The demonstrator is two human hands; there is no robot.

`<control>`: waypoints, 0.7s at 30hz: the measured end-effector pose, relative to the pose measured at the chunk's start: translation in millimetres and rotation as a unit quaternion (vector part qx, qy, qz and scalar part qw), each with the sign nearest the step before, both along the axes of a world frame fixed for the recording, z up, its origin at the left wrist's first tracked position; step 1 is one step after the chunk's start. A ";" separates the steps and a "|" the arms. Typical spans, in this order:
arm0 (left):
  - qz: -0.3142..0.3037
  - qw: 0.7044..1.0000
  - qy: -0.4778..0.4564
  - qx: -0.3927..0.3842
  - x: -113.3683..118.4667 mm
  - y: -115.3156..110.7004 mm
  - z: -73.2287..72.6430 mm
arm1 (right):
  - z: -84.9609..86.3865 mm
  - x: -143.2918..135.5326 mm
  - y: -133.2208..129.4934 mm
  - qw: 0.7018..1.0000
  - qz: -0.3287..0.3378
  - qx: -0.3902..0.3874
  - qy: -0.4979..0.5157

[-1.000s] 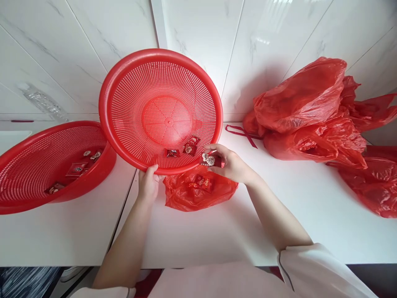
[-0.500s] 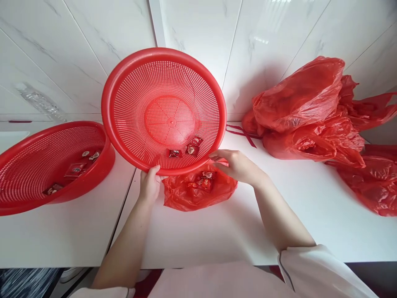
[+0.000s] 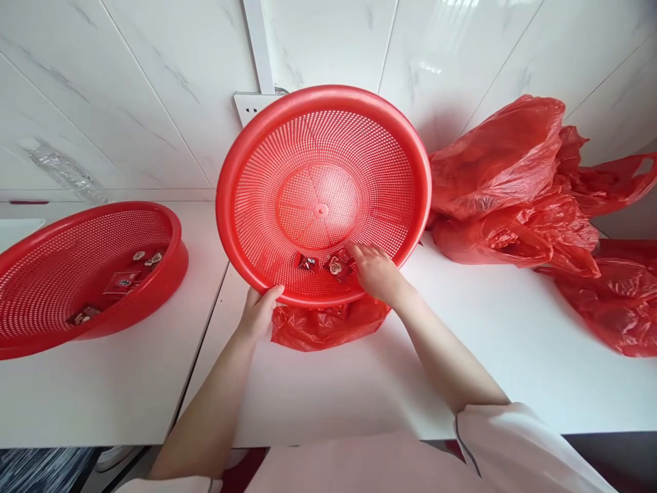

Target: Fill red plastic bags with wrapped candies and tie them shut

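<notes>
My left hand [image 3: 261,311] grips the near left rim of a red perforated plastic basket [image 3: 321,147], thumb over the edge. The basket is tilted, its inside facing me. Low inside it lie a few small red wrapped packets [image 3: 337,266] with pale printing and a darker packet [image 3: 306,262] beside them. My right hand [image 3: 377,270] reaches over the near right rim into the basket, fingers stretched out right by the packets; the fingertips' undersides are hidden. Below the basket's near rim sits a red plastic bag [image 3: 328,329], its upper part covered by the basket.
On the left a second red basket [image 3: 169,274] leans, holding several packets [image 3: 122,283]. Full red plastic bags [image 3: 503,178] are piled at the right, with another red bag [image 3: 610,308] nearer. A clear plastic bottle [image 3: 64,168] lies by the tiled wall, which bears a socket [image 3: 251,106].
The basket has moved right, over the red bag's mouth, with my left hand still on its rim. My right hand has gone from outside the rim to inside, beside the packets.
</notes>
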State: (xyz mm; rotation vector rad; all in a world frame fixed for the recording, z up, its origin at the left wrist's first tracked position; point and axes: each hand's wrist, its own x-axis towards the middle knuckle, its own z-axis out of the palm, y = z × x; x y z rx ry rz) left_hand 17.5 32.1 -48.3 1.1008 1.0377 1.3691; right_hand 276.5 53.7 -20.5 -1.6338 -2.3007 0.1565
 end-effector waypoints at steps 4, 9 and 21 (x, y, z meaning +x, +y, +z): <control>-0.031 0.999 -0.015 -0.034 -3.4 2.0 0.4 | -6.3 -0.1 -0.4 0.997 0.030 -0.049 -0.052; -0.029 0.998 -0.026 -0.041 -5.6 3.6 1.0 | -6.8 -4.9 -0.3 0.997 0.041 -0.048 -0.052; 0.031 0.998 -0.050 0.008 -12.9 8.4 9.0 | 12.8 -2.0 1.4 0.978 0.046 0.101 0.179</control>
